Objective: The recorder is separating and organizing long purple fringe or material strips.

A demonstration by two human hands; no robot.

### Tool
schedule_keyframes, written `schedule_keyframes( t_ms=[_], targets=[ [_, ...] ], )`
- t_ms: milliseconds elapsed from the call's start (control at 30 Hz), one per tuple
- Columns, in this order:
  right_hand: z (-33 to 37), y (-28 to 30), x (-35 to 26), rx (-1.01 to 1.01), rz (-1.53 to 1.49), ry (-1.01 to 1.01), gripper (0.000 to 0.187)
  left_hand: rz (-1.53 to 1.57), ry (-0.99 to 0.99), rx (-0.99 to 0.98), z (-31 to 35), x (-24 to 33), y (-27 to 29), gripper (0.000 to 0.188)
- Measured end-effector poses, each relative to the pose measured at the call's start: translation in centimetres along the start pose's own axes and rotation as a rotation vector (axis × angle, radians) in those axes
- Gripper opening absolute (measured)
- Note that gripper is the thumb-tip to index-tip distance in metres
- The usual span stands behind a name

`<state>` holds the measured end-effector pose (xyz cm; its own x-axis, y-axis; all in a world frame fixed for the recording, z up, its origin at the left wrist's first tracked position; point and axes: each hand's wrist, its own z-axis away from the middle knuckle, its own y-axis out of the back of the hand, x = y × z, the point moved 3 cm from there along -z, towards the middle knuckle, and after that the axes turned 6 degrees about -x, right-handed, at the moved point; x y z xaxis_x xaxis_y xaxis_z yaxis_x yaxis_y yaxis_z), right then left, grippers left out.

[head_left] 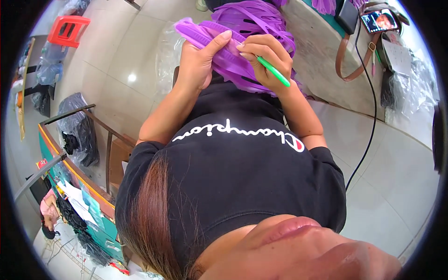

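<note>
My left hand (198,61) grips a purple, ridged, flexible strip (192,34), the thumb pressed on top. The strip looks like soft plastic or rubber. My right hand (271,56) is closed round a slim green pen-shaped tool (275,73). Its green end points down and right, away from the strip. The other end is hidden by my fingers, which meet the purple material close to my left thumb. A tangled heap of similar purple strips (252,15) lies just beyond and under both hands, spreading over my lap.
To the right stands a table (317,51) with a phone (380,21), a brown strap (347,72) and clear plastic bags (420,86). A black cable (373,116) hangs down. At left are a red stool (69,31), bagged goods (79,126) and a green-topped bench (100,219); another person (48,210) is beyond.
</note>
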<state>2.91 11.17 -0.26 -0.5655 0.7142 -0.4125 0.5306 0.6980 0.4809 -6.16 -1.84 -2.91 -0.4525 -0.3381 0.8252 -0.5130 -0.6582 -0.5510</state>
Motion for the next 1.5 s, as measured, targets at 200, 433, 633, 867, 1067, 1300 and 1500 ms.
schedule_keyframes(
  t_ms=[200, 433, 633, 867, 1067, 1300, 1500],
  targets=[
    [-0.2, 0.1, -0.6, -0.011, 0.111, -0.022, 0.008, -0.043, -0.043, -0.009, 0.2, 0.1, -0.2, 0.011],
    [0.5, 1.9, 1.6, -0.177, -0.446, -0.682, 0.011, -0.204, -0.127, 0.019, 0.2, 1.0, 0.4, 0.013],
    [-0.2, 0.2, 2.5, -0.141, -0.554, -0.627, 0.026, -0.229, -0.045, -0.061, 0.2, 0.8, -0.2, 0.017],
    [0.1, 5.8, 0.4, -0.307, -0.995, -0.309, 0.034, -0.43, 0.002, -0.077, -3.2, -4.8, 4.8, 0.027],
    [1.9, 8.8, 4.4, -0.514, -1.819, 0.31, 0.035, -0.042, 0.203, 0.111, -4.0, -6.4, 7.6, 0.036],
    [-4.7, 1.7, 8.9, 0.234, -0.179, -0.083, 0.02, -0.28, 0.484, -0.464, -1.9, -2.5, 3.3, 0.061],
    [-0.1, 1.1, 2.5, 0.002, -0.497, -0.541, 0.037, -0.137, 0.145, -0.252, 0.2, 0.3, 0.5, 0.109]
  ],
)
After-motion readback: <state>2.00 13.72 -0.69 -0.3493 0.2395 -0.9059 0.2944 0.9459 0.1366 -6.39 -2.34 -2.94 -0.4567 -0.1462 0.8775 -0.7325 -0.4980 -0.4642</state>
